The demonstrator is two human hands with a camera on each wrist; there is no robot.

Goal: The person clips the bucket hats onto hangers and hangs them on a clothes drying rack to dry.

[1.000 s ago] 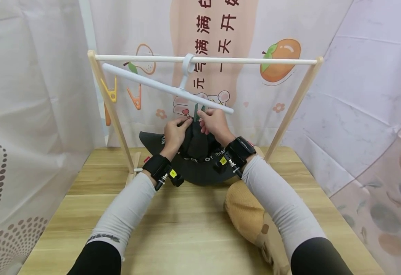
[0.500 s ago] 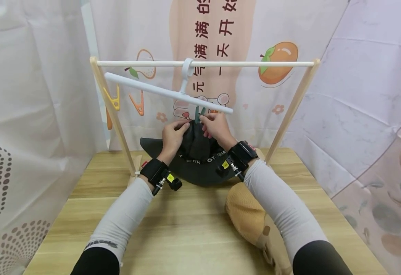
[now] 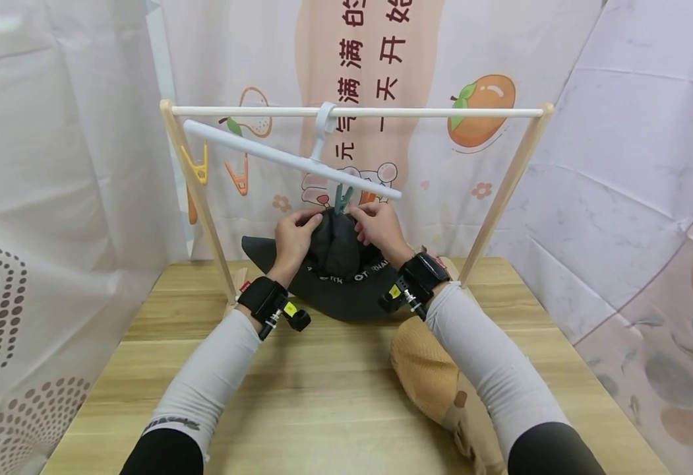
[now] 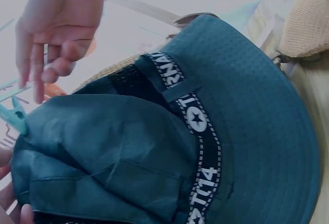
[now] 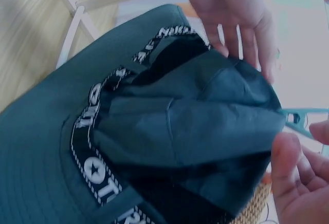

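A dark bucket hat (image 3: 346, 290) with a lettered band stands under the hanger, its crown pinched up. A teal clothespin (image 3: 341, 200) grips the top of that crown; whether it also joins the hanger (image 3: 251, 150) cannot be told. My left hand (image 3: 293, 237) holds the crown's left side between thumb and fingers, partly hidden by cloth. Just right of the clothespin, my right hand (image 3: 383, 227) has loosely bent fingers. In the left wrist view, that right hand (image 4: 64, 26) holds nothing and is apart from the clothespin (image 4: 14, 113).
The pale hanger hooks over a white rail (image 3: 441, 113) on a wooden rack and tilts down rightward. Yellow (image 3: 199, 165) and orange (image 3: 238, 175) clothespins hang at left. A tan knitted hat (image 3: 423, 369) lies by my right forearm. Woven straw (image 5: 257, 201) shows behind the dark hat.
My right fingers have let go of the teal clothespin and moved slightly right and down. The clothespin stays on the crown. My left hand has shifted a little left and down.
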